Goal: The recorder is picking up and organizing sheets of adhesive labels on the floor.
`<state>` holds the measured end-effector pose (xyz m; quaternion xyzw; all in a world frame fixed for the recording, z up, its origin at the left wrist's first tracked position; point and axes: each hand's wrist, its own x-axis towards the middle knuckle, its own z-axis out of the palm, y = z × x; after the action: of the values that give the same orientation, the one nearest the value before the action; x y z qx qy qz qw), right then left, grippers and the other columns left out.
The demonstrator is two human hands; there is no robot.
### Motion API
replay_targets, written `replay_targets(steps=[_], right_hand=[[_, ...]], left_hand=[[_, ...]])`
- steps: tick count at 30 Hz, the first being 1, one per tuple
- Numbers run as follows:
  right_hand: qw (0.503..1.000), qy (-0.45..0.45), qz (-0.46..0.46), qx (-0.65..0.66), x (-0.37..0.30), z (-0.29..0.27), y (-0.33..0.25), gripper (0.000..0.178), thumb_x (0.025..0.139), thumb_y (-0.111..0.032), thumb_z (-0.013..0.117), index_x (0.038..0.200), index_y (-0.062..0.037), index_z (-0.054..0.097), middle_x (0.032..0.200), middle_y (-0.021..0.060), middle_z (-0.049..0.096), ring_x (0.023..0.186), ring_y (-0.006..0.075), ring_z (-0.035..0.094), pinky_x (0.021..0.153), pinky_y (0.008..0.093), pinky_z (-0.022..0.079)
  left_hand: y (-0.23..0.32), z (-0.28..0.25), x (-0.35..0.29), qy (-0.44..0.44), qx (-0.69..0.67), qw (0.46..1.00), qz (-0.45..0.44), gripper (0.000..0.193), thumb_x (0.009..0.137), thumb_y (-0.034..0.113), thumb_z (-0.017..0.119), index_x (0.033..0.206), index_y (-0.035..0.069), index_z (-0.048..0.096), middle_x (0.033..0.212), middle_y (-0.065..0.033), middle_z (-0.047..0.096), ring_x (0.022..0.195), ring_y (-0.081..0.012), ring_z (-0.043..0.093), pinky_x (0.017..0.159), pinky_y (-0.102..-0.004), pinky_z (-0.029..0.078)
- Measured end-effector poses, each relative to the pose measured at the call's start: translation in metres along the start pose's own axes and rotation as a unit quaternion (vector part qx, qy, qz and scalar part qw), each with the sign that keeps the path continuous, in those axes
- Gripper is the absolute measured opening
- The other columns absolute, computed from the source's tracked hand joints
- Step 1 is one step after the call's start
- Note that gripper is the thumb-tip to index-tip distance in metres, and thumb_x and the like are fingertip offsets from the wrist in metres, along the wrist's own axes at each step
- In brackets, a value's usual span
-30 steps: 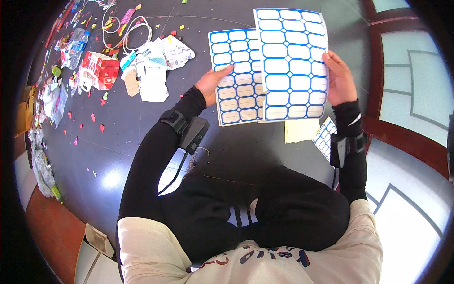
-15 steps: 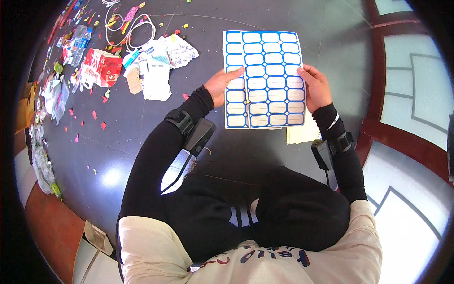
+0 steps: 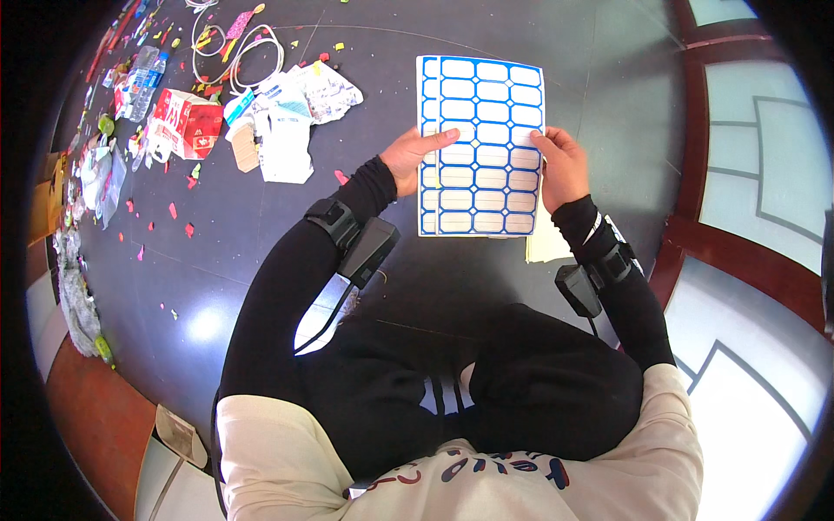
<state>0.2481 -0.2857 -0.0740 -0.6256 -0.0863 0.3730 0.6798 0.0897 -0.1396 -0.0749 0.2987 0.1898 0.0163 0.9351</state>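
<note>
Between my hands I hold up a few overlapping white label sheets, printed with rows of blue-bordered boxes. My left hand grips their left edge, its thumb lying across the front. At the right edge my right hand pinches them, thumb on the face. The fingers behind the sheets are hidden. The top sheet lies shifted to the right over another, whose left strip shows. Pale yellow paper lies on the floor below my right hand, partly covered by the sheets and my wrist.
On the dark tiled floor to the left lie crumpled white packaging, a red and white box, a plastic bottle, a clear bag and coiled white cable. Colourful scraps are scattered around. Red-framed panels stand at right.
My right hand has moved left and slightly down. The top sheet has slid left over the one behind, so a narrower strip of that one shows.
</note>
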Motion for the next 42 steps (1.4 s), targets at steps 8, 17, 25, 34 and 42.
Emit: replay_targets(steps=[8,17,25,34,42], right_hand=[[1.000,-0.015,0.005,0.006,-0.006,0.007,0.004,0.021,0.076,-0.008,0.058,0.091,-0.0022,0.046,0.080,0.0078,0.053,0.068,0.0152,0.054,0.060,0.0276,0.048],[0.997,-0.041,-0.050,-0.049,-0.007,0.007,0.004,0.040,0.072,-0.004,0.062,0.103,-0.0025,0.038,0.102,0.0127,0.045,0.085,0.0194,0.052,0.068,0.0295,0.048],[0.996,-0.046,-0.047,-0.066,-0.007,0.007,0.002,0.049,0.071,-0.001,0.061,0.110,-0.0006,0.033,0.108,0.0159,0.041,0.088,0.0239,0.052,0.073,0.0328,0.048],[0.997,-0.076,0.033,-0.006,-0.010,0.010,-0.007,0.045,0.075,-0.005,0.058,0.113,0.0028,0.034,0.101,0.0169,0.053,0.088,0.0223,0.056,0.074,0.0312,0.047],[0.992,-0.118,0.034,0.013,-0.001,0.006,-0.005,0.033,0.080,-0.009,0.053,0.110,-0.0004,0.040,0.092,0.0129,0.057,0.083,0.0180,0.057,0.069,0.0292,0.047]], left_hand=[[0.000,0.001,0.003,0.003,-0.007,1.000,-0.015,0.036,0.082,0.010,0.054,0.115,0.001,0.041,0.109,-0.0125,0.053,0.098,-0.0236,0.054,0.084,-0.0374,0.045],[-0.002,0.009,0.003,0.006,0.019,1.000,-0.016,0.037,0.082,0.005,0.052,0.116,-0.001,0.039,0.111,-0.0151,0.051,0.099,-0.0258,0.054,0.084,-0.0387,0.045],[-0.005,0.002,0.008,-0.015,0.015,1.000,-0.012,0.037,0.080,0.002,0.051,0.115,-0.003,0.040,0.110,-0.0157,0.051,0.098,-0.0261,0.054,0.084,-0.0378,0.046],[-0.006,-0.002,0.009,-0.037,0.005,0.999,-0.010,0.040,0.079,-0.001,0.049,0.117,-0.003,0.037,0.112,-0.0170,0.050,0.100,-0.0282,0.053,0.087,-0.0397,0.044],[-0.006,-0.005,0.011,-0.032,-0.001,0.999,-0.033,0.040,0.079,-0.001,0.050,0.117,-0.003,0.037,0.113,-0.0170,0.049,0.102,-0.0290,0.051,0.087,-0.0390,0.043]])
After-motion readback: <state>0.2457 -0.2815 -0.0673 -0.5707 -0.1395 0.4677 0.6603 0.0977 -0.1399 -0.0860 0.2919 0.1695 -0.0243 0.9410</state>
